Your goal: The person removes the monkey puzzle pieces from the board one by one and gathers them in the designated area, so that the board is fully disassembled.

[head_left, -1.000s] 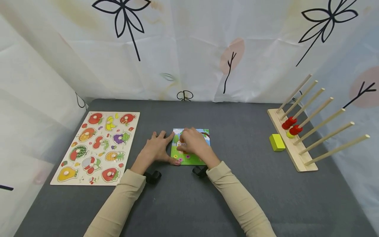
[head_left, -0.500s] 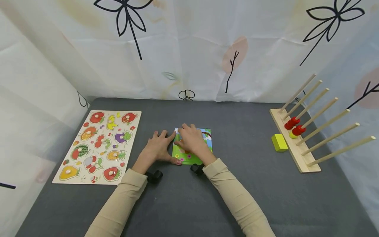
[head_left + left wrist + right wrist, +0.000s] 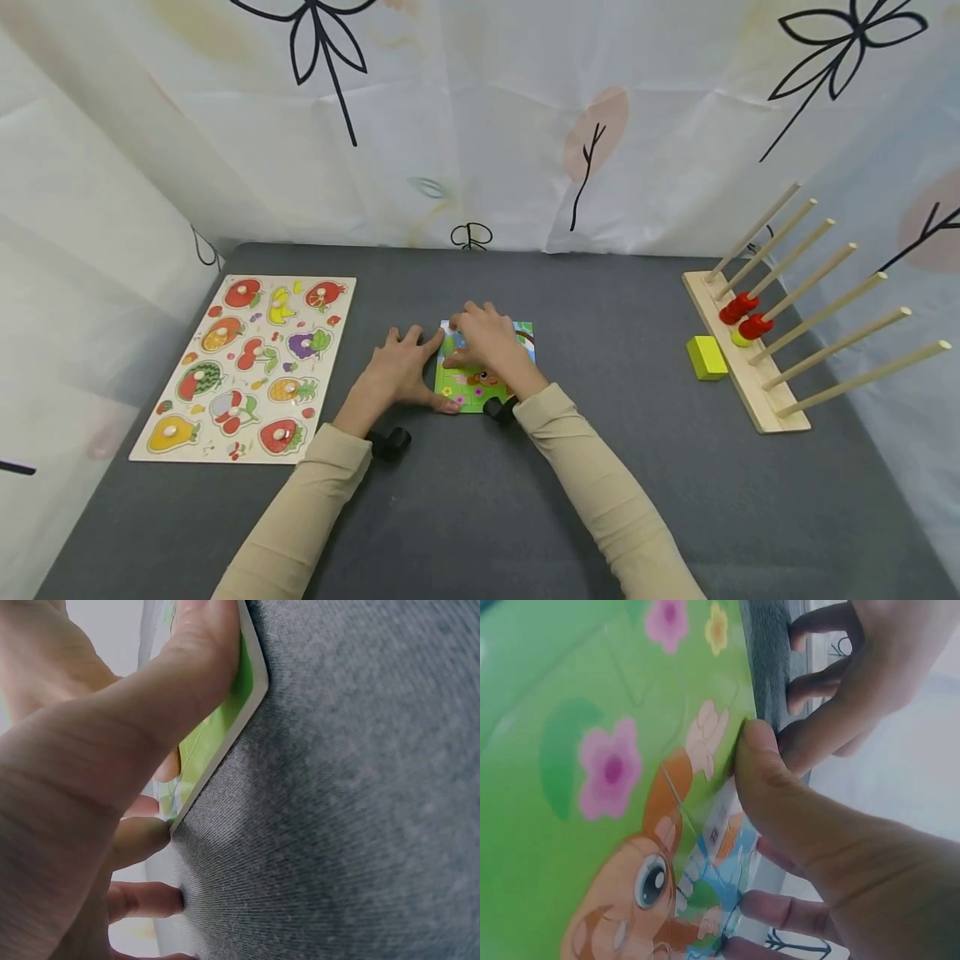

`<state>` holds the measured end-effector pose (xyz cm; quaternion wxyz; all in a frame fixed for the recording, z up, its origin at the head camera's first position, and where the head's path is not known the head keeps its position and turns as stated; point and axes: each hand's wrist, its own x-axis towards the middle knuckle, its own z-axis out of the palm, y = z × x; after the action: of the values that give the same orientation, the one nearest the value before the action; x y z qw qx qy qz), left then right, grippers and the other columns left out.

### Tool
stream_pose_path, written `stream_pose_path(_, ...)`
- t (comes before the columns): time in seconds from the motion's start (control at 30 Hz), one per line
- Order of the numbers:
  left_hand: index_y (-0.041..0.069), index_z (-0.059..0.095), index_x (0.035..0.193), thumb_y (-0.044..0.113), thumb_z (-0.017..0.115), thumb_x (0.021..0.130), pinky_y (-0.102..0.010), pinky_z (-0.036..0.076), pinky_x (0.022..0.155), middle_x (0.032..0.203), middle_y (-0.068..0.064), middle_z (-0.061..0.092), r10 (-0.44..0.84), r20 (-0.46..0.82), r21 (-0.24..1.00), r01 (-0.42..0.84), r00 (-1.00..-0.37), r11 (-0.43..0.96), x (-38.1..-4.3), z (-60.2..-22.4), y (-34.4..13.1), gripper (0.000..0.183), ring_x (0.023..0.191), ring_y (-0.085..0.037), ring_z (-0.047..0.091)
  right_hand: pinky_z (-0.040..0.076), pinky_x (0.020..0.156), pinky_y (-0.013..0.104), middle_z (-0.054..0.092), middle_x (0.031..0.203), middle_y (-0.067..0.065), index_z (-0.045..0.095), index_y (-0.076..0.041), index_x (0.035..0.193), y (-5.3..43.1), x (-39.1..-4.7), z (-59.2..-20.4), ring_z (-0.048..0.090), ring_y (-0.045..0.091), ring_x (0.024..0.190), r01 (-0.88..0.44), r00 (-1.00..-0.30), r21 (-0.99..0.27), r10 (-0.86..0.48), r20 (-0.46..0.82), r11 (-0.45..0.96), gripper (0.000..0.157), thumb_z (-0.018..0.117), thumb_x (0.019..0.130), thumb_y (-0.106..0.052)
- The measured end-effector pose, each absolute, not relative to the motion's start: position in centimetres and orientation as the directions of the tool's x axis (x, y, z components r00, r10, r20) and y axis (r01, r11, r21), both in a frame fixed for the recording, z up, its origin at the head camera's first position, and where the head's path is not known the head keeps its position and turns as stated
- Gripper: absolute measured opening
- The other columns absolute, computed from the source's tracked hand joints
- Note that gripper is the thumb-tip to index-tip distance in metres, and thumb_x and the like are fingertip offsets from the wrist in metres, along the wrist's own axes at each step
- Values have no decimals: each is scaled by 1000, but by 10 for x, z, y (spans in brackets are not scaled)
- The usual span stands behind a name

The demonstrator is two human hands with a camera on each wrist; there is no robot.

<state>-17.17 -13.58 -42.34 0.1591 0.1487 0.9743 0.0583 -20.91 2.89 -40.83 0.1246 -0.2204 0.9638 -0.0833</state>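
A small square jigsaw puzzle (image 3: pixel 463 400) with a bright green picture lies mid-table. My left hand (image 3: pixel 397 372) is spread along its left side, the thumb on the near left corner and the index fingertip at the edge farther up. Over the upper part, my right hand (image 3: pixel 490 342) pinches a jigsaw piece (image 3: pixel 740 834) between thumb and fingers at the left edge. Beside that piece a pale strip shows in the right wrist view. Below the hand appears a brown cartoon animal (image 3: pixel 622 896) with pink flowers (image 3: pixel 613 769). The palm hides the puzzle's middle in the head view.
A fruit peg puzzle board (image 3: pixel 251 367) lies on the left. To the right stands a wooden peg rack (image 3: pixel 780 417) with red and yellow beads, a yellow block (image 3: pixel 707 358) beside it. A patterned white cloth (image 3: pixel 510 125) hangs behind the grey table (image 3: pixel 600 467).
My right hand has shifted toward the puzzle's far edge and its fingers have extended, uncovering the brown animal. The left hand keeps its place at the left side.
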Motion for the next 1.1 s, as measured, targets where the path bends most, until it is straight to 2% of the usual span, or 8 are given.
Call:
stream_pose_path(0.13, 17, 28, 163, 75, 82, 66, -73, 40, 106, 157, -24, 38, 306, -302, 163, 267, -903, 950, -173, -424, -136, 125, 146, -62, 29, 52, 100, 53, 57, 138, 11, 63, -16, 135, 30, -214, -407, 57, 34, 123, -388, -862, -272, -452, -232, 880, 64, 82, 84, -49)
stream_pose_path(0.37, 17, 27, 163, 75, 82, 66, -72, 42, 105, 156, -24, 39, 310, -298, 175, 268, -903, 947, -172, -423, -135, 126, 146, -61, 29, 49, 101, 52, 50, 138, 13, 59, -15, 129, 31, -222, -408, 55, 35, 120, -291, -850, -394, -424, -313, 872, 58, 84, 84, -42)
stream_pose_path(0.73, 16, 26, 164, 76, 82, 65, -73, 42, 105, 156, -24, 40, 308, -291, 169, 269, -906, 948, -173, -422, -135, 128, 145, -61, 31, 45, 104, 52, 46, 140, 11, 57, -17, 128, 31, -228, -413, 50, 32, 124, -233, -850, -423, -395, -348, 876, 58, 83, 84, -44)
stream_pose_path(1.1, 17, 28, 163, 77, 82, 64, -71, 45, 103, 155, -23, 42, 303, -289, 154, 269, -908, 951, -172, -424, -135, 127, 144, -58, 34, 44, 102, 54, 48, 135, 10, 51, -18, 126, 33, -227, -416, 51, 32, 118, -239, -852, -461, -412, -323, 855, 61, 85, 82, -42)
